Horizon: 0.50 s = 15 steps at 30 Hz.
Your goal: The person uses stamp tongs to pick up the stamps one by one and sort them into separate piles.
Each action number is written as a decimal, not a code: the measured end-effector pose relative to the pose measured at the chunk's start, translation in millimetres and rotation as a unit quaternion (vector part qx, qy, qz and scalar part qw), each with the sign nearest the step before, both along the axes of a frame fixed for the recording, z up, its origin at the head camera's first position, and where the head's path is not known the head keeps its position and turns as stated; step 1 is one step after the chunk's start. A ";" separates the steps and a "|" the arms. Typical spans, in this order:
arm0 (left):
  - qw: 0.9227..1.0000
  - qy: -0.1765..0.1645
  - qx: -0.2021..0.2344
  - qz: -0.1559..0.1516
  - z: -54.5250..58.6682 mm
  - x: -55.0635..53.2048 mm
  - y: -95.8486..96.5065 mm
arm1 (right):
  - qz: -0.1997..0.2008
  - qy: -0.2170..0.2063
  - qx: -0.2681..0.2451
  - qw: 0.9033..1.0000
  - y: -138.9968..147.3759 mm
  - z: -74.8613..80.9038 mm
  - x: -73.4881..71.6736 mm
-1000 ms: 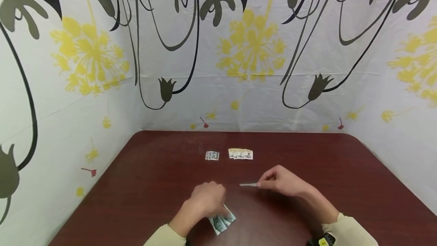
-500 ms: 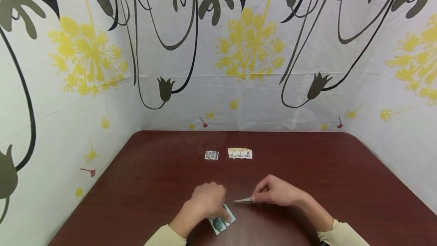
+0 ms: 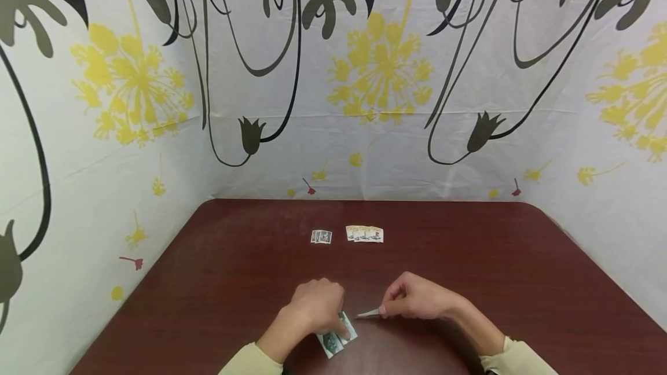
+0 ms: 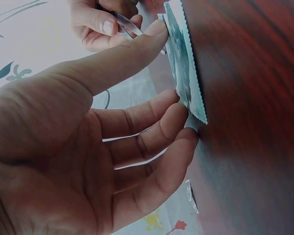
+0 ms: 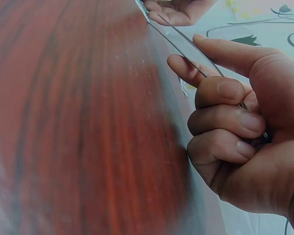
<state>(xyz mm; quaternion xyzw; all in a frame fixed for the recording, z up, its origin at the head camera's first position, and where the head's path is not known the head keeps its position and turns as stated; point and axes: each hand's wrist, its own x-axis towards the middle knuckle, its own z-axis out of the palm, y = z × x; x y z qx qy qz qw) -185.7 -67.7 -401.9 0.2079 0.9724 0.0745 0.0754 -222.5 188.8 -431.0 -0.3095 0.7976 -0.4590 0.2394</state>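
My left hand holds green-toned postage stamps low at the table, its thumb and curled fingertips at their edges. In the left wrist view, the top stamp shows a toothed border, with the thumb on one end and fingertips at the other. To the right, my right hand grips metal tweezers that point left toward the stamps. The right wrist view shows the two tweezer tips slightly apart with nothing between them. The left hand hides part of the stamps.
Farther back on the dark red-brown table lie two overlapped rows: a small group of dark stamps and, to its right, several yellowish stamps. A white patterned cloth hangs around the table's back and sides.
The right hand has come nearer and leftward with the tweezers, whose tips are now beside the stamps. The left hand stays in place.
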 end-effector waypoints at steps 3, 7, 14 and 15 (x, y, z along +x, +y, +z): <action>1.000 0.000 -0.001 -0.002 -0.5 -0.3 0.4 | 0.000 -0.013 -0.005 1.000 0.2 -0.2 0.2; 1.000 -0.007 0.001 -0.005 0.1 -0.8 0.1 | 0.002 -0.030 -0.014 0.999 0.2 -0.1 1.3; 1.000 -0.012 0.009 -0.011 2.0 0.1 -0.6 | 0.010 -0.022 -0.012 1.000 -2.4 -0.4 3.6; 1.000 -0.014 0.009 -0.010 2.1 0.2 -0.5 | 0.011 -0.018 -0.010 1.000 -2.7 -0.4 3.8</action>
